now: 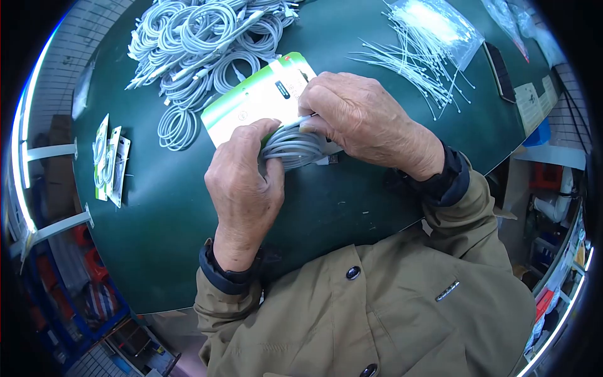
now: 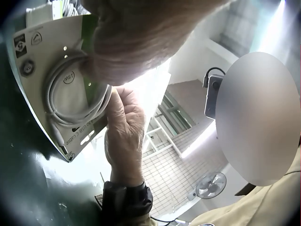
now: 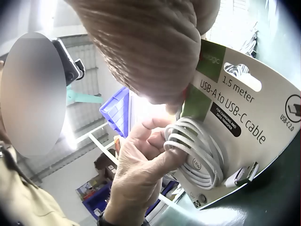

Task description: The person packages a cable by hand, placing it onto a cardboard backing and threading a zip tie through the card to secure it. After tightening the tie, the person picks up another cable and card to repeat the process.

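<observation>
A coiled white-grey cable [image 1: 294, 146] lies against a printed green and white card [image 3: 244, 103], its USB plug [image 3: 242, 174] by the card's lower edge in the right wrist view. My left hand [image 1: 244, 182] grips the coil's left side, thumb and fingers round it; the right wrist view shows that hand [image 3: 141, 165] with fingers at the strands. My right hand [image 1: 364, 119] pinches at the top of the coil, over the card; in the left wrist view it [image 2: 126, 127] holds the coil's edge. What its fingertips pinch is partly hidden.
A large heap of coiled cables [image 1: 201, 38] lies at the back left of the green table [image 1: 151, 251]. Loose white cable ties [image 1: 408, 63] spread at the back right, near a plastic bag [image 1: 440, 28] and a phone [image 1: 499, 70]. Several carded cables [image 1: 110, 163] stand at the left edge.
</observation>
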Demonstrator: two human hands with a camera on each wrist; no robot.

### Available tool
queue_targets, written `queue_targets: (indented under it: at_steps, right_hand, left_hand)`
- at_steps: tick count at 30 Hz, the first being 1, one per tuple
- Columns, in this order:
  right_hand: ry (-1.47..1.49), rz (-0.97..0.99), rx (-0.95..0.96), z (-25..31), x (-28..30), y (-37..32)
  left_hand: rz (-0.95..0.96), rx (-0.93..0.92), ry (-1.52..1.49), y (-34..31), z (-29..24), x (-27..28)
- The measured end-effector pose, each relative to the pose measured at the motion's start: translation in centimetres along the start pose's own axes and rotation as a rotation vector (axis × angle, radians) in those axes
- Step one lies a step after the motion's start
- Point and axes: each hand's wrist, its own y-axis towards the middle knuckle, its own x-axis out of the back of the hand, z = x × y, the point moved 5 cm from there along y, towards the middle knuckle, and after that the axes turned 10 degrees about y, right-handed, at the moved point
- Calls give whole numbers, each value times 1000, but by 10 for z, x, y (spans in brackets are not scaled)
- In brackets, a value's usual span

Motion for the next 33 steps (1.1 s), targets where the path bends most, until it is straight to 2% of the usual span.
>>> queue_targets:
  at_steps: [3, 12, 18, 24, 33]
  right_hand:
    - [31, 4, 24, 1, -2, 0]
    - [150, 0, 9, -1, 1, -2]
    - [168, 28, -8, 2, 2, -4]
    - [157, 11, 97, 17, 8, -2]
    - [142, -18, 107, 12, 5, -3]
  left_hand:
    - [41, 6, 32, -3, 2, -1]
    - [-67, -132, -61, -4, 5, 3]
    - [-135, -323, 80, 1, -1, 8]
    - [-165, -296, 39, -2, -5, 8]
    - [-128, -251, -12, 0, -1, 6]
